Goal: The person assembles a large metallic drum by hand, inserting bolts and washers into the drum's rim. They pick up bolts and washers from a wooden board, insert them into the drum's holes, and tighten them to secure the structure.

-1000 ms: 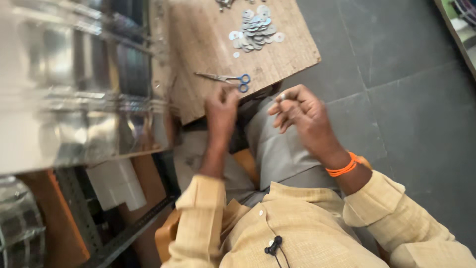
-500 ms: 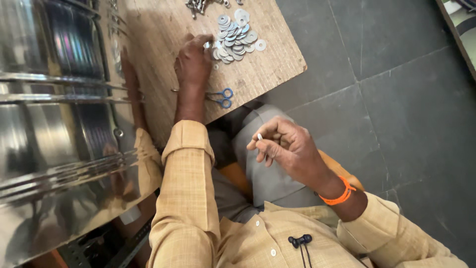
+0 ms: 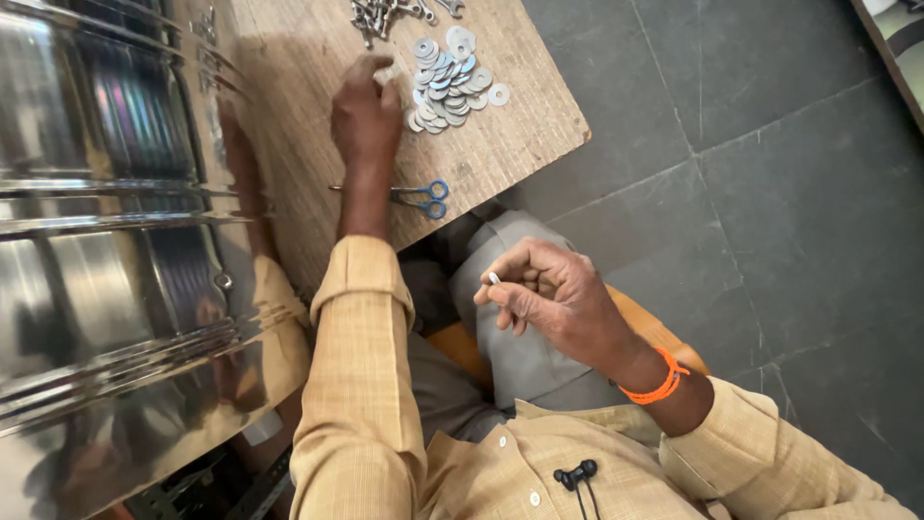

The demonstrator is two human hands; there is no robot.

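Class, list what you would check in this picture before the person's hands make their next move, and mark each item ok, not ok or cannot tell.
1. Left hand at the washer pile: ok.
2. Washer between the left fingers: cannot tell.
3. Right hand holds a small pale part over the lap: ok.
4. Scissors flat on the wooden board, clear of the fingers: ok.
5. Bolts stay on the board: ok.

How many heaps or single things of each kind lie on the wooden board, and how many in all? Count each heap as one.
Heap of flat round washers, at the left hand: 1
Heap of small dark metal parts, top edge, kind unclear: 1
Scissors with blue handles: 1
Total on the wooden board: 3
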